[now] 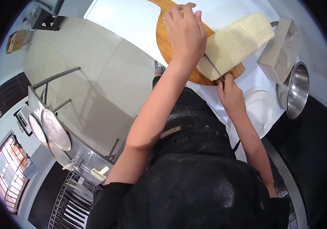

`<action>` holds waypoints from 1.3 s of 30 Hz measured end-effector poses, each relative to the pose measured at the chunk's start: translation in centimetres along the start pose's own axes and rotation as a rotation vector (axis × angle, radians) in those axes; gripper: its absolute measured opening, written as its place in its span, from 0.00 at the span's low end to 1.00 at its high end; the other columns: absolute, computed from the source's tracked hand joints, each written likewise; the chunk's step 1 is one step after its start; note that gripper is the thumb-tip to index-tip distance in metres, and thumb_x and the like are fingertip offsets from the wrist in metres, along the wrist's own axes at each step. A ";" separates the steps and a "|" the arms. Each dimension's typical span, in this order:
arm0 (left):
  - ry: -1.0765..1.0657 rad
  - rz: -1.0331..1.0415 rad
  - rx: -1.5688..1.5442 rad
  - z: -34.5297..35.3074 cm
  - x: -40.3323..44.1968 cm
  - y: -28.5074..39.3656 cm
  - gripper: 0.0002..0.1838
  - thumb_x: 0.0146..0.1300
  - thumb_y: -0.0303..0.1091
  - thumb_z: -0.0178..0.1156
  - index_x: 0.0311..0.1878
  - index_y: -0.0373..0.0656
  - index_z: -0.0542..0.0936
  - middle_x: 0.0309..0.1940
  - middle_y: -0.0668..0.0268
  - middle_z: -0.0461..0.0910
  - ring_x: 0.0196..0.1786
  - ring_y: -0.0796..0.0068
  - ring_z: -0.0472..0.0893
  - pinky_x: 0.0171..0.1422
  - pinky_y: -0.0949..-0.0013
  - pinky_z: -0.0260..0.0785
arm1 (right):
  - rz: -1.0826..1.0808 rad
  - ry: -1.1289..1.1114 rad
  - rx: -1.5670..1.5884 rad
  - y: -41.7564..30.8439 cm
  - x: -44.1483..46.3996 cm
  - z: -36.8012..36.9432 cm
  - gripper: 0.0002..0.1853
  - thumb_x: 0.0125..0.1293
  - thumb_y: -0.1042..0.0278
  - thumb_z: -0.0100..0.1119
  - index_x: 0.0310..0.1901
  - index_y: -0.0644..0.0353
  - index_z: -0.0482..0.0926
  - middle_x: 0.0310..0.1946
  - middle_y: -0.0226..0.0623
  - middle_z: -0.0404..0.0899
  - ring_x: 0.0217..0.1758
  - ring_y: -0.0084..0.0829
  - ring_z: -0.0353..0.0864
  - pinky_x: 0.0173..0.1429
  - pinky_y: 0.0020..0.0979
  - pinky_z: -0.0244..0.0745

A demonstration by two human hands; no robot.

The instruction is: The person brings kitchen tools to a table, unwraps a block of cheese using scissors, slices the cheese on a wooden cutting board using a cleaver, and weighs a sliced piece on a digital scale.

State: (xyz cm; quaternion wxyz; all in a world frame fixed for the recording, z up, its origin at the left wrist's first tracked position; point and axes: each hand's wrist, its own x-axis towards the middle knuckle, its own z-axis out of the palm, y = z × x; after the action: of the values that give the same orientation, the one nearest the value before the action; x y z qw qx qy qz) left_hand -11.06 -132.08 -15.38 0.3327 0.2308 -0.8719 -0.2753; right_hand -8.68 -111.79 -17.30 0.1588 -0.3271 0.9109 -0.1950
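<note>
A large pale-yellow block that looks like cheese (pixel 243 36) lies across a round wooden board (pixel 164 36) with a handle. A knife (pixel 214 66) stands with its thin blade in the block, close to the near end. My right hand (pixel 232 94) is closed at the near end of the knife, its grip mostly hidden by the fingers. Over the board, my left hand (pixel 186 32) is at the blade's far end, heel of the palm beside it, fingers stretched away from the block. Whether the palm touches the blade is hidden.
Beside the block are an open cardboard box (pixel 270 59) with clear plastic inside, a steel bowl (pixel 298 91) and a white plate (pixel 260 114). Left, a steel table (pixel 81 147) bears round metal pans (pixel 56 129) and a cream-coloured toothed tool (pixel 100 173). A rack (pixel 70 200) stands below.
</note>
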 end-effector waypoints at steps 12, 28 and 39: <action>-0.079 -0.070 -0.078 4.0 -0.9 -3.4 0.07 0.62 0.28 0.53 0.42 0.38 0.77 0.44 0.54 0.71 0.48 0.52 0.67 0.55 0.55 0.59 | 0.036 -0.046 -0.012 0.1 0.4 -0.1 0.13 0.63 0.68 0.57 0.41 0.66 0.66 0.18 0.51 0.74 0.24 0.54 0.76 0.25 0.45 0.70; -0.873 -0.335 -0.542 3.4 5.7 -8.5 0.38 0.67 0.65 0.32 0.48 0.38 0.77 0.48 0.49 0.72 0.53 0.56 0.67 0.64 0.59 0.55 | 0.355 -0.137 -0.001 -2.6 2.6 -3.3 0.15 0.61 0.62 0.56 0.30 0.69 0.74 0.20 0.56 0.75 0.27 0.56 0.76 0.33 0.48 0.70; -1.157 -0.335 -0.705 4.4 8.9 -11.1 0.39 0.68 0.65 0.29 0.51 0.36 0.74 0.51 0.54 0.70 0.55 0.60 0.62 0.68 0.60 0.45 | 0.529 -0.063 -0.062 -2.1 4.1 -1.3 0.08 0.51 0.66 0.61 0.31 0.61 0.78 0.22 0.50 0.78 0.28 0.50 0.79 0.34 0.45 0.74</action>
State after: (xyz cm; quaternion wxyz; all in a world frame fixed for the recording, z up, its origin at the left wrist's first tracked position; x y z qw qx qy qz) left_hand -17.72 -144.06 -21.11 -0.1772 0.0567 -0.7202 -0.6684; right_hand -11.07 -115.68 -15.86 0.2225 -0.0885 0.9648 -0.1085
